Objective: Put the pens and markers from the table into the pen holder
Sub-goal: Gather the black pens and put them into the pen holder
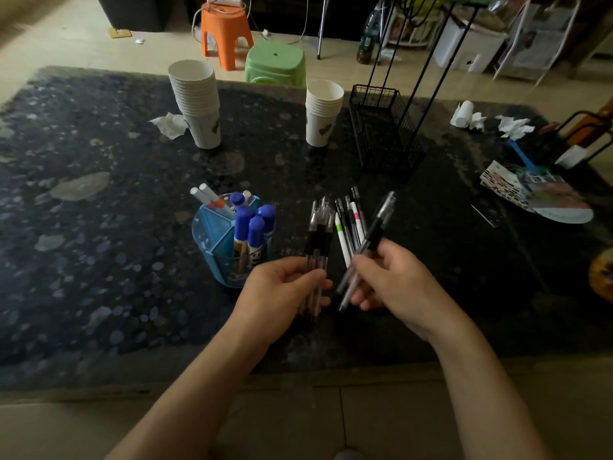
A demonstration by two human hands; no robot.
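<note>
Meanwhile, the left hand (280, 287) is closed around a bundle of black pens (317, 240), while the right hand (394, 277) clasps a fan of mixed pens (351, 224). Just left of both, the blue pen holder (212, 240) stands on the dark counter (99, 227), holding blue-capped markers (252, 227).

Blue pen holder (212, 247) holds upright blue-capped markers (248, 230); black pens (318, 237) lie bunched beside it.

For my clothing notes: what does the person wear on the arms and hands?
Nothing shows on either arm. The left hand and right hand are bare, without gloves, rings or a watch. Both forearms are uncovered up to the picture's lower edge, so no sleeve is visible.
</note>
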